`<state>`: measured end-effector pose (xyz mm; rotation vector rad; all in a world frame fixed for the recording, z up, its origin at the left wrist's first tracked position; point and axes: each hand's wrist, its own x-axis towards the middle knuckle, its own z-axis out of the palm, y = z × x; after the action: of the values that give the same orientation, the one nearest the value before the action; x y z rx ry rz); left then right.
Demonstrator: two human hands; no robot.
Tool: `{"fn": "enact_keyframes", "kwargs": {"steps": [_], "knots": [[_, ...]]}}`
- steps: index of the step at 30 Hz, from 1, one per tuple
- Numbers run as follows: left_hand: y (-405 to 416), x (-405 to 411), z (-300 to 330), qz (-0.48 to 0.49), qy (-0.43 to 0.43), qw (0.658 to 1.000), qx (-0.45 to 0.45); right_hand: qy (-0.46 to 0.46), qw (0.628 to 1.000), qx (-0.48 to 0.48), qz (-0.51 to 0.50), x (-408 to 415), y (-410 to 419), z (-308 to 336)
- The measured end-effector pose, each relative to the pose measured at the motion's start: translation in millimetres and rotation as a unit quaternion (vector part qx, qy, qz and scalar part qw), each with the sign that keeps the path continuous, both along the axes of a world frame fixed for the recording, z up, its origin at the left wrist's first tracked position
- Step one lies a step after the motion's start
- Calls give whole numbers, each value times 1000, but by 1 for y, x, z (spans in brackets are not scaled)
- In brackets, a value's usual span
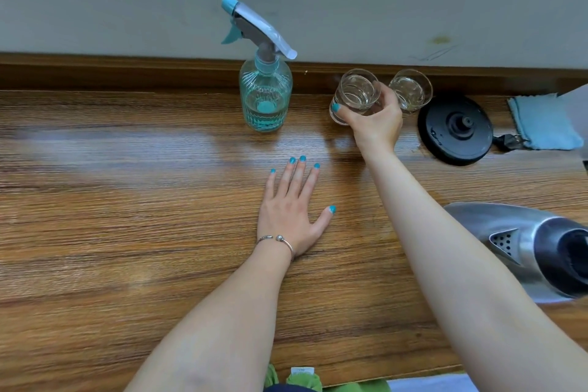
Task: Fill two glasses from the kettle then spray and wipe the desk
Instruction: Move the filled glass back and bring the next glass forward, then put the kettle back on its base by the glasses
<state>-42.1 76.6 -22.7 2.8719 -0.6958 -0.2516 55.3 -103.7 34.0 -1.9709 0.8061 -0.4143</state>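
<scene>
At the back edge of the brown wood-grain worktop (127,200), the right hand (377,124) has its grip curled round a clear, water-filled glass tumbler (354,94), which stands just beside a second clear tumbler (410,91) that also looks filled. The left hand (294,213) lies flat on the worktop, grip relaxed and holding nothing. The steel kettle (521,248) sits off its black round base (455,129) near the right edge. Likely risks: knocking the neighbouring glass, or slopping water. The teal ribbed spray bottle (265,99) and blue cloth (541,121) wait untouched.
</scene>
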Motion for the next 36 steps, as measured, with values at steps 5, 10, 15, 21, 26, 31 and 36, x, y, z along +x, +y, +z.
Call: {"fn": "enact_keyframes", "kwargs": {"steps": [5,10,15,21,26,31,36], "knots": [[-1,0,-1,1,-7,1000,1,-4,1000,22,7,-4,4,-3],[-1,0,-2,4,-9,1000,-1,11,1000,26,8,-28,13,-10],[-1,1,-5,1,-14,1000,2,28,999,15,31,-83,26,-13],[-1,2,-5,0,-10,1000,9,10,999,19,30,-177,46,10],[0,0,-3,-4,-11,999,38,-23,998,-31,45,-266,37,46],[-29,-37,14,90,53,995,2,-63,985,-154,42,-317,-10,100],[-81,-110,23,63,79,993,-66,-75,951,-291,65,-331,-91,142]]}}
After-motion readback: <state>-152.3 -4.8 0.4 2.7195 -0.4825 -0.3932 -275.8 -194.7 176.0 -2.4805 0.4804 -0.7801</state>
